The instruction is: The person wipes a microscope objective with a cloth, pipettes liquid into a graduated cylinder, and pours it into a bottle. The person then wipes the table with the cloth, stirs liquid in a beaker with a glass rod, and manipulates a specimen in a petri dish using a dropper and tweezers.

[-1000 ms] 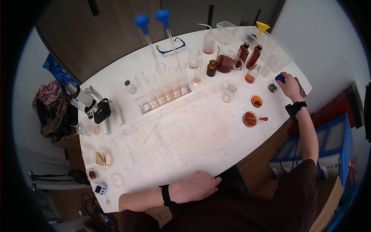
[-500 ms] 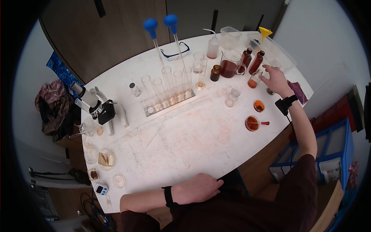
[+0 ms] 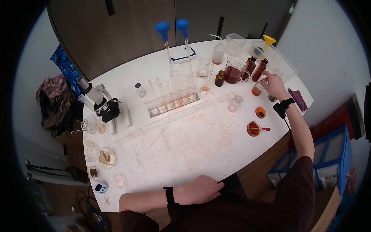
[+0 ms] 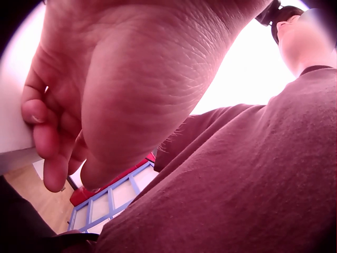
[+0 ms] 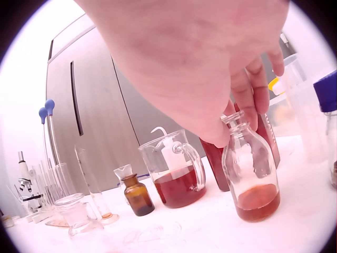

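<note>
While the clear glass bottle (image 5: pixel 243 167) stands upright on the pink-stained white tabletop (image 3: pixel 174 143), the right hand (image 3: pixel 275 86) is at its neck, fingers bent; whether they have clamped on the glass cannot be told. The bottle is round-shouldered and narrow-necked, with orange-red liquid (image 5: pixel 258 204) at its base. Nearby stand a handled glass beaker (image 5: pixel 176 187) and a squat amber bottle (image 5: pixel 138 196). The left hand (image 3: pixel 197 190), loosely curled, holds nothing.

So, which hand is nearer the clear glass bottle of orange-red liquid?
The right hand, at the neck of the bottle; the left hand is farther, by the edge of the white table.
</note>
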### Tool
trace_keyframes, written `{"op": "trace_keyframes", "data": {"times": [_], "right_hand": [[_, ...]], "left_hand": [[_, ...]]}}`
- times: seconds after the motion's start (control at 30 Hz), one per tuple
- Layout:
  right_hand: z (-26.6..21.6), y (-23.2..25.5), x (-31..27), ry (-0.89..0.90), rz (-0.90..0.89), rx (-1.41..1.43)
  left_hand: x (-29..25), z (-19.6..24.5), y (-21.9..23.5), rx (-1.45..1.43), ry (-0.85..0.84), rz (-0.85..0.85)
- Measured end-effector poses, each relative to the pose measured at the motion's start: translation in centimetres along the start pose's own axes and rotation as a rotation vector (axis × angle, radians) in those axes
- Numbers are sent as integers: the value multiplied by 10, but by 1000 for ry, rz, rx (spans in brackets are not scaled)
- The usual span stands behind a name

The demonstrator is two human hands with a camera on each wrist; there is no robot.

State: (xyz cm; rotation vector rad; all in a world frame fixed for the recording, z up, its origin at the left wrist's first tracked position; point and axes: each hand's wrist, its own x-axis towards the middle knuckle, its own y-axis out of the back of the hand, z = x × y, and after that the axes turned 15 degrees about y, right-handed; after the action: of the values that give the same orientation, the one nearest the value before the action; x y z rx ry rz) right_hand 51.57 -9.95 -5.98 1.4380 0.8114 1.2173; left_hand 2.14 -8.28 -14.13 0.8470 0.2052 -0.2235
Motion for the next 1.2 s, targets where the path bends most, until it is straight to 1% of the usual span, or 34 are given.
{"op": "trace_keyframes", "data": {"times": [0.23, 0.3, 0.53, 0.6, 0.63, 0.7, 0.73, 0.8, 0.83, 0.9, 0.93, 1.0, 1.03, 1.13, 1.2], "right_hand": [[5, 3, -17, 23, -21, -13], [4, 8, -20, -4, -51, -9], [1, 11, -25, -31, -60, 18], [3, 9, -26, 11, -39, -26], [-3, 11, -25, 15, -39, -26], [-18, 15, -25, 96, 62, -55], [-30, 20, -24, 97, 61, -54], [-63, 31, -24, 225, 58, 210], [-81, 39, -25, 219, 56, 213], [-112, 51, -22, 267, -199, 428], [-120, 48, -21, 267, -197, 430], [-130, 42, -20, 352, -253, 397], [-130, 34, -18, 372, -251, 350], [-124, 21, -13, 373, -292, 282], [-125, 24, -10, 359, -314, 288]], "left_hand": [[0, 1, -1, 2, -5, 12], [-1, 6, 5, -13, 39, -23], [-1, 5, 4, -14, 26, -12], [-1, 4, 4, -19, 16, 1], [-1, 3, 4, -20, 18, 4], [-1, 3, 4, -23, 12, 0], [-1, 4, 5, -24, 14, 0], [-1, 6, 8, -26, 20, -18], [-1, 6, 6, -27, 19, -26], [0, 4, 2, -34, 17, 9], [0, 4, 3, -33, 19, 8], [-2, 4, 6, -43, 7, 11], [-2, 4, 5, -43, 9, 12], [0, 1, 2, -19, 0, -1], [2, 2, 3, 24, 41, -63]]}}
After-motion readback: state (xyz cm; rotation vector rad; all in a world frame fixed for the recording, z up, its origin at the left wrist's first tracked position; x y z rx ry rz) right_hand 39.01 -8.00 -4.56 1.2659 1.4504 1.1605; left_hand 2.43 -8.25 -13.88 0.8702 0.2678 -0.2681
